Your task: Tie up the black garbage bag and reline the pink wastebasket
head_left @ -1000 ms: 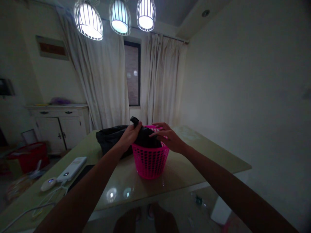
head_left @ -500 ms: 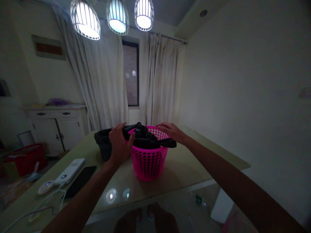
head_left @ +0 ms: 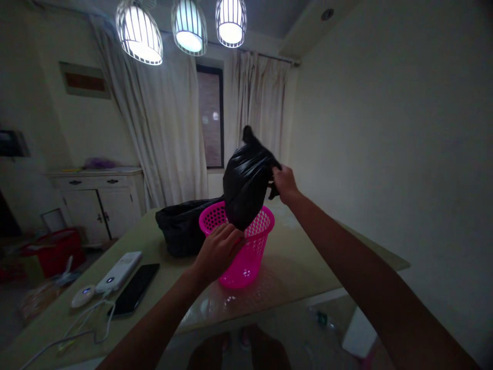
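Head view: a dim room with a plain pale wall (head_left: 377, 133) on the right, long light curtains (head_left: 173, 118) parted at a dark-framed window (head_left: 211, 118), and a white cabinet (head_left: 121, 208) at the left, all lit by three caged pendant lamps (head_left: 231, 23). Before the person stands a pale table (head_left: 304, 270), its top glossy enough to mirror bright spots near the front edge. Beside the pink basket (head_left: 242, 270), on its left, a slumped black bundle (head_left: 183, 231) rests on the tabletop; whether the two touch is unclear.

The basket is upright near the table's front, probably placed there for easy reach by both arms. Above its mouth the black plastic bag (head_left: 248, 177) is held tilted, knotted-looking tip up, its lower end dipping within the rim. The right hand (head_left: 285, 184) is closed on the bag's right side, gripping gathered plastic, which seems to be what keeps the bulk raised. The left hand (head_left: 221, 249) lies narrow and bent over the basket's near rim, likely steadying it; how firmly its fingers clamp cannot be told.

Toward the table's left edge, well apart from the hands, lie a dark phone (head_left: 135, 290), a white power bank (head_left: 119, 270) just beside it, a small rounded device (head_left: 83, 296), and thin loose cables (head_left: 87, 334).
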Demonstrator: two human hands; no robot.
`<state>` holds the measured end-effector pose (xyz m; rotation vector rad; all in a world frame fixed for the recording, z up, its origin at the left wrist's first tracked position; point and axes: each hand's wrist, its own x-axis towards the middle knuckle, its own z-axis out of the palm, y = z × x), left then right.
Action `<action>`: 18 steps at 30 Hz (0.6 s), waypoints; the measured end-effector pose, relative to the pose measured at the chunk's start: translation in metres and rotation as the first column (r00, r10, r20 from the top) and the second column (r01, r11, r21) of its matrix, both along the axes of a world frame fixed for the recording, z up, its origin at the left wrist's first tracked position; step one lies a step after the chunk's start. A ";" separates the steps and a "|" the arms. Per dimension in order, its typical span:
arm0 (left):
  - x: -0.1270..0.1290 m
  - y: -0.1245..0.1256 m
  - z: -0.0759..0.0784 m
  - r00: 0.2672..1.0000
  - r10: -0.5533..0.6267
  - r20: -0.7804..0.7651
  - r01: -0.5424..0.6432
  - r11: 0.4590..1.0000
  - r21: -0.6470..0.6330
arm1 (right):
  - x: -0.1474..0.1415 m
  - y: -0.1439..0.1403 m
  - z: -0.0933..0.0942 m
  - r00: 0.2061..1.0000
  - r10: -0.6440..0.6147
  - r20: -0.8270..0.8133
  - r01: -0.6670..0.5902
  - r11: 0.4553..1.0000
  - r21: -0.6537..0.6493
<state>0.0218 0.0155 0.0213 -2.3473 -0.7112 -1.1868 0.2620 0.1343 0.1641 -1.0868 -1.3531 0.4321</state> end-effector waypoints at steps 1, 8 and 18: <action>-0.005 0.002 -0.005 0.999 0.003 0.040 -0.004 1.000 0.024 | 0.015 0.006 0.006 0.987 -0.047 -0.151 0.052 0.998 0.028; -0.081 0.073 -0.048 0.705 0.464 0.536 -0.406 0.884 -0.231 | 0.120 0.014 0.029 0.796 -0.441 -0.415 0.582 0.747 0.322; -0.143 0.136 -0.070 0.719 0.695 0.004 -0.513 0.534 -0.672 | 0.146 -0.004 -0.057 0.639 -0.513 0.574 0.641 0.767 -0.028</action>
